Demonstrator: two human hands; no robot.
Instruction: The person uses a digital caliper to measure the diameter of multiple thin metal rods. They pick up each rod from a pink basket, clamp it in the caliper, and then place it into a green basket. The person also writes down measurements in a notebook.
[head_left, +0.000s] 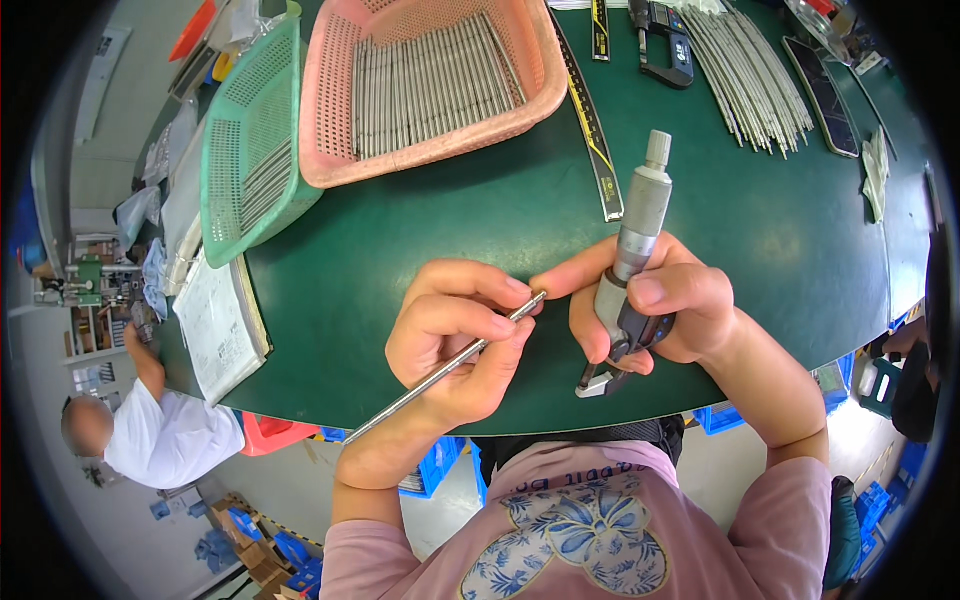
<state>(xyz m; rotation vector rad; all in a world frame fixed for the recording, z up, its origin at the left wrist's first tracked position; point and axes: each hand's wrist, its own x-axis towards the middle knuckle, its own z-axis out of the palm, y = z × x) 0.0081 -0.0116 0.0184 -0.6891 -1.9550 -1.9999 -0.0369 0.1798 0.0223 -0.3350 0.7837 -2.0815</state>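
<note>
Nearest the camera, a pink short-sleeved shirt with a blue floral print (560,535) fills the lower edge. At far left is a co-worker in a white top (170,440), beside the dark green tabletop (420,230). A pale green perforated plastic basket (233,155) holds a small batch of thin metal rods; next comes a salmon-pink perforated plastic basket (450,147) with many similar rods lying side by side.

In front of these, the left hand (440,335) has its thumb and fingertips pinched together on a slender, silvery round metal rod (415,391), close to its upper end. The rod slants down past the wrist. It looks stiff and light, probably slippery; a thumb-and-2-finger hold near the tip should suit it.

The right hand (685,300) is clamped around a silver-grey metal micrometer with a dark, curved frame (640,230), thimble upward, likely the heavier of the 2 held things and best gripped by its frame. Its index fingertip seems to meet the rod's tip, though the contact is too small to be sure of.

Farther back lie a black-and-yellow ruler (590,120), a black digital gauge (676,55), a fanned bundle of pale rods (745,80) and a dark phone (822,95).
</note>
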